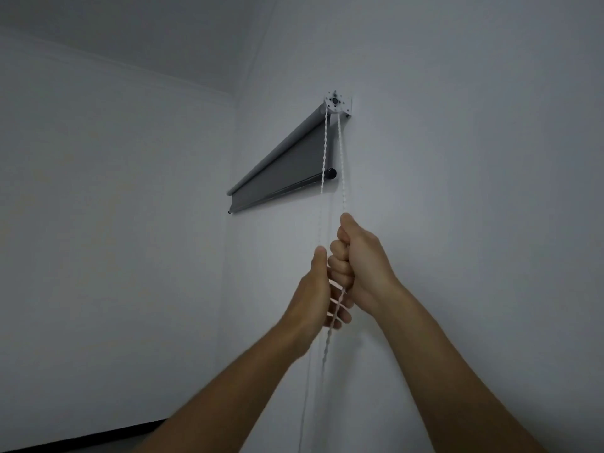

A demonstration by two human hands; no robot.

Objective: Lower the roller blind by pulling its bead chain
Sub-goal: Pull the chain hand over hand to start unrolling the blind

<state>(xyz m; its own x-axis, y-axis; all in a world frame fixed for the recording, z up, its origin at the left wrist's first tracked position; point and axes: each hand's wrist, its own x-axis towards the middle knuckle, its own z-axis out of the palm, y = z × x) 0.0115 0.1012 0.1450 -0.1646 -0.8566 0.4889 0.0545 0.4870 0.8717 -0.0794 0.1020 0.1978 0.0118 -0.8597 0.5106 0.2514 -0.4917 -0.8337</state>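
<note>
A grey roller blind [294, 165] hangs high on the right-hand wall, mostly rolled up, with a dark bottom bar [287, 188] just below the roll. A white bead chain [342, 165] drops in two strands from the white clutch bracket [336, 103]. My right hand [359, 263] is a fist closed around the right strand. My left hand [313, 289] sits just below and left of it, fingers curled around the chain where it leaves the right fist. Below both hands the chain hangs slack toward the floor.
Plain white walls meet in a corner [228, 223] left of the blind. A dark skirting strip [81, 439] runs along the bottom left. The ceiling [147, 37] is above.
</note>
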